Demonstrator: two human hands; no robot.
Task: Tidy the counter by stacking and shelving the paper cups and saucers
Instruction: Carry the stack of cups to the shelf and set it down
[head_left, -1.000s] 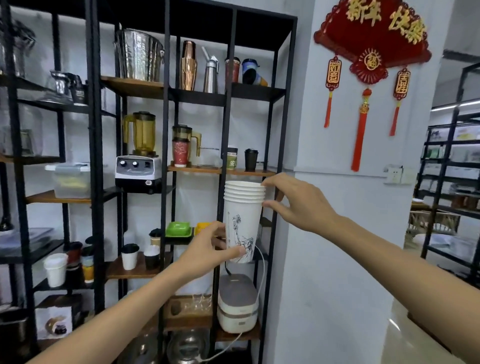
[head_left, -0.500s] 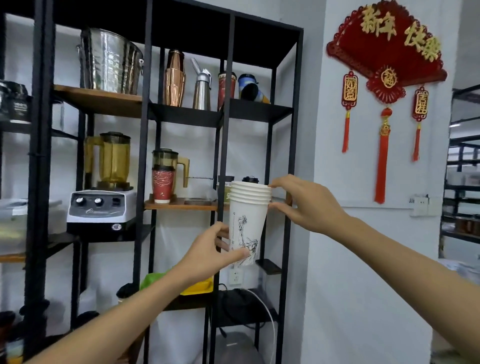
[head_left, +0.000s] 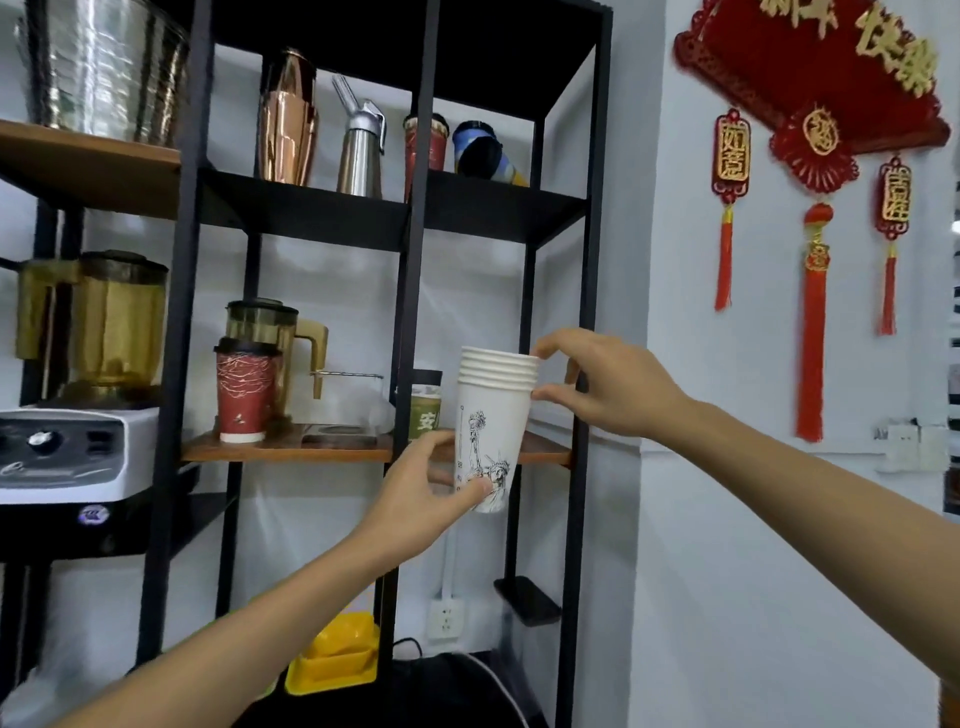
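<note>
Holding a nested stack of white paper cups (head_left: 493, 415) upright in the air, in front of the black shelf unit's (head_left: 413, 291) front post. Left hand (head_left: 415, 499) fingers wrapped round the stack's base; right hand (head_left: 602, 384) fingers pinch the rims at top. Stack bottom sits just below the wooden shelf (head_left: 291, 448) edge. Green cup (head_left: 425, 410) stands directly behind; red cup (head_left: 244, 397) further left, with open board between them.

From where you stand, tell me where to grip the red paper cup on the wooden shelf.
Grip the red paper cup around its mid-wall, from the front. It stands upright with a dark lid on top, and the pitcher stands close behind, so the back is blocked.
</note>
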